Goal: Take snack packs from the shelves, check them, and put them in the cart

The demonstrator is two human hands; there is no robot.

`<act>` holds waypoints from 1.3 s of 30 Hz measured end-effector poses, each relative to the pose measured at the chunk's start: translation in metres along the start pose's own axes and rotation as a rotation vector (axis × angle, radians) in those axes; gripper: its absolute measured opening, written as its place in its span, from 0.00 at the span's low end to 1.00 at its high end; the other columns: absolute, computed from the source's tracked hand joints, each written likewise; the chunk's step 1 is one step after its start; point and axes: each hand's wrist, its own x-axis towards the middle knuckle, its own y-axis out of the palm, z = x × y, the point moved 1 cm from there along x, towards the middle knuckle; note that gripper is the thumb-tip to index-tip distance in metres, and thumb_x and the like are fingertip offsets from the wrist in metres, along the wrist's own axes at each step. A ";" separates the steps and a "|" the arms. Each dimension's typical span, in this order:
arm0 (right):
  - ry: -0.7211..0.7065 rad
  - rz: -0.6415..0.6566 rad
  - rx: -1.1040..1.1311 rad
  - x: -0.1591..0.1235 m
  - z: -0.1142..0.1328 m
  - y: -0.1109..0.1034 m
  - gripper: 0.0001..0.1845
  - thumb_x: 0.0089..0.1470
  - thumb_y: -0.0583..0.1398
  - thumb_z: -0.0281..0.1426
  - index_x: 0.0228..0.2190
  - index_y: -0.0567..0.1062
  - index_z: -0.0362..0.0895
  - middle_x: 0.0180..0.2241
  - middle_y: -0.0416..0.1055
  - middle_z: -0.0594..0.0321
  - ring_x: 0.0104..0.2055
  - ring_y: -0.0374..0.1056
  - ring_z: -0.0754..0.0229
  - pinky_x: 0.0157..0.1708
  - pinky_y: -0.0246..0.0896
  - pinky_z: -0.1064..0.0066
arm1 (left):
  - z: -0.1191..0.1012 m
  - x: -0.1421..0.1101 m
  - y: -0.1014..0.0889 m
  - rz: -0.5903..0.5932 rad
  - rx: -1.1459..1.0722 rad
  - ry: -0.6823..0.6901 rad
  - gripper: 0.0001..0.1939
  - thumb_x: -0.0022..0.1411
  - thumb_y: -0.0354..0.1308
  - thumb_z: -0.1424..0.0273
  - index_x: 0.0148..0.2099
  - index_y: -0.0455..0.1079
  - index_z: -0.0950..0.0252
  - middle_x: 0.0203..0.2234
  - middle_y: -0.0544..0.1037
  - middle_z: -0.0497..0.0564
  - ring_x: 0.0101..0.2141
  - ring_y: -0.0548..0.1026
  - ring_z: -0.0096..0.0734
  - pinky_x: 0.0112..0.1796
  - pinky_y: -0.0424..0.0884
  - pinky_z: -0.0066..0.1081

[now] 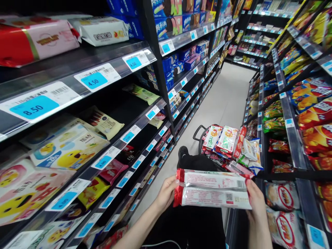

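A long snack packet point(212, 189), white with red ends and a silver back seam, is held level above my lap. Its printed back, with small text and a square code, faces up. My left hand point(166, 193) pinches the red left end. Around the right end my right hand point(256, 200) is closed, thumb on top. Just beyond the packet, a basket with a black handle point(198, 133) is heaped with snack packs, among them a white-and-red pack point(227, 140).
On the left, shelves carry boxed biscuits point(70, 145), a red-and-pink pack point(38, 39) and blue price tags point(93, 79). Bagged snacks point(282, 195) fill the right-hand shelves. A pale floor aisle point(225, 93) runs between them towards more shelving. My black shoe point(183, 155) is beside the basket.
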 end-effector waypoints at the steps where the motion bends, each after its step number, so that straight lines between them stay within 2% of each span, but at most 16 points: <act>1: -0.041 0.011 -0.041 0.001 0.006 0.004 0.30 0.31 0.67 0.48 0.32 0.72 0.40 0.25 0.72 0.62 0.27 0.68 0.56 0.25 0.61 0.69 | -0.002 0.002 -0.003 0.027 0.013 0.016 0.16 0.49 0.63 0.60 0.30 0.70 0.70 0.25 0.71 0.51 0.28 0.68 0.27 0.33 0.63 0.25; 3: -0.147 0.074 -0.152 0.004 0.015 0.013 0.27 0.35 0.65 0.50 0.31 0.72 0.40 0.26 0.71 0.62 0.29 0.66 0.58 0.27 0.60 0.71 | -0.006 0.008 -0.010 0.129 0.012 0.017 0.15 0.50 0.63 0.63 0.37 0.69 0.66 0.31 0.71 0.49 0.32 0.68 0.27 0.35 0.63 0.25; 5: -0.249 0.166 -0.257 0.006 0.020 0.027 0.24 0.40 0.62 0.50 0.27 0.71 0.41 0.23 0.69 0.63 0.29 0.64 0.60 0.27 0.58 0.73 | -0.009 0.015 -0.021 0.260 -0.015 -0.063 0.21 0.48 0.65 0.67 0.46 0.66 0.60 0.36 0.70 0.48 0.37 0.68 0.29 0.39 0.63 0.27; 7: -0.302 0.254 -0.316 0.008 0.023 0.046 0.24 0.42 0.60 0.51 0.22 0.67 0.41 0.20 0.64 0.65 0.25 0.60 0.63 0.25 0.55 0.74 | -0.017 0.021 -0.035 0.352 -0.005 -0.174 0.29 0.43 0.67 0.69 0.49 0.64 0.58 0.39 0.70 0.48 0.41 0.68 0.31 0.42 0.62 0.29; 10: -0.296 0.324 -0.331 0.010 0.025 0.079 0.26 0.42 0.59 0.53 0.19 0.64 0.42 0.18 0.61 0.66 0.22 0.55 0.65 0.22 0.51 0.74 | -0.042 0.033 -0.058 0.393 0.150 -0.241 0.32 0.37 0.69 0.69 0.48 0.67 0.63 0.40 0.71 0.50 0.42 0.67 0.32 0.42 0.61 0.27; 12: -0.280 0.371 -0.316 0.010 0.026 0.103 0.26 0.41 0.59 0.53 0.20 0.64 0.42 0.18 0.60 0.66 0.21 0.53 0.65 0.21 0.49 0.74 | -0.065 0.041 -0.068 0.450 0.340 -0.257 0.32 0.36 0.70 0.68 0.47 0.69 0.65 0.40 0.72 0.50 0.40 0.67 0.32 0.39 0.61 0.25; 16: -0.276 0.489 -0.306 0.017 0.027 0.149 0.24 0.42 0.60 0.50 0.18 0.64 0.42 0.17 0.59 0.67 0.22 0.53 0.66 0.22 0.48 0.74 | -0.097 0.059 -0.064 0.669 0.616 -0.421 0.31 0.36 0.69 0.67 0.46 0.70 0.66 0.37 0.74 0.50 0.37 0.69 0.34 0.35 0.63 0.25; 18: -0.265 0.494 -0.300 0.025 0.030 0.169 0.23 0.41 0.60 0.49 0.17 0.63 0.42 0.16 0.59 0.67 0.21 0.54 0.66 0.22 0.48 0.74 | -0.097 0.067 -0.054 0.684 0.586 -0.433 0.32 0.36 0.69 0.67 0.47 0.69 0.65 0.40 0.74 0.50 0.40 0.69 0.37 0.37 0.64 0.26; 21: -0.286 0.370 -0.228 0.037 0.035 0.184 0.23 0.44 0.56 0.50 0.18 0.62 0.43 0.18 0.61 0.66 0.23 0.57 0.64 0.25 0.53 0.73 | -0.086 0.081 -0.039 0.553 0.496 -0.333 0.31 0.37 0.68 0.66 0.47 0.68 0.65 0.42 0.73 0.51 0.42 0.69 0.37 0.41 0.65 0.29; 24: -0.317 0.204 -0.134 0.037 0.029 0.174 0.22 0.51 0.48 0.50 0.26 0.63 0.43 0.28 0.66 0.62 0.29 0.63 0.62 0.29 0.59 0.71 | -0.077 0.104 -0.027 0.405 0.429 -0.265 0.26 0.40 0.67 0.65 0.44 0.70 0.67 0.40 0.74 0.52 0.40 0.71 0.35 0.40 0.66 0.28; 26: -0.399 0.074 -0.194 0.025 0.009 0.158 0.21 0.53 0.48 0.48 0.33 0.64 0.43 0.35 0.67 0.59 0.36 0.66 0.59 0.34 0.61 0.68 | -0.076 0.131 -0.012 0.314 0.392 -0.210 0.27 0.41 0.66 0.63 0.44 0.69 0.67 0.39 0.74 0.53 0.39 0.72 0.34 0.40 0.66 0.28; 28: -0.592 -0.060 -0.407 0.007 -0.022 0.140 0.19 0.55 0.50 0.45 0.37 0.66 0.43 0.39 0.68 0.54 0.43 0.64 0.55 0.43 0.58 0.63 | -0.075 0.167 0.015 0.280 0.389 -0.165 0.30 0.42 0.65 0.62 0.48 0.66 0.68 0.41 0.74 0.55 0.39 0.72 0.35 0.40 0.67 0.30; 32: -0.992 -0.112 -0.802 -0.024 -0.081 0.118 0.19 0.56 0.52 0.39 0.45 0.67 0.41 0.49 0.63 0.47 0.53 0.59 0.47 0.48 0.55 0.55 | -0.053 0.254 0.087 0.311 0.479 -0.097 0.35 0.44 0.64 0.62 0.54 0.59 0.69 0.47 0.70 0.59 0.43 0.72 0.37 0.42 0.68 0.32; 35: -1.100 -0.154 -0.882 -0.029 -0.095 0.114 0.20 0.58 0.51 0.37 0.49 0.64 0.42 0.52 0.61 0.48 0.55 0.57 0.46 0.47 0.56 0.53 | -0.018 0.305 0.131 0.331 0.573 -0.092 0.33 0.52 0.60 0.62 0.57 0.56 0.71 0.49 0.69 0.61 0.44 0.72 0.37 0.44 0.67 0.33; 37: -1.119 -0.195 -0.876 -0.025 -0.094 0.115 0.19 0.58 0.50 0.37 0.49 0.64 0.43 0.51 0.62 0.48 0.54 0.59 0.47 0.46 0.58 0.53 | 0.007 0.326 0.149 0.357 0.654 -0.101 0.29 0.58 0.54 0.61 0.57 0.56 0.73 0.48 0.70 0.62 0.43 0.72 0.36 0.45 0.67 0.36; 39: -1.125 -0.241 -0.870 -0.020 -0.092 0.116 0.18 0.57 0.50 0.37 0.48 0.65 0.45 0.50 0.64 0.49 0.52 0.61 0.47 0.44 0.60 0.53 | 0.026 0.340 0.157 0.374 0.754 -0.096 0.26 0.62 0.49 0.60 0.57 0.57 0.72 0.48 0.69 0.62 0.45 0.71 0.36 0.47 0.66 0.39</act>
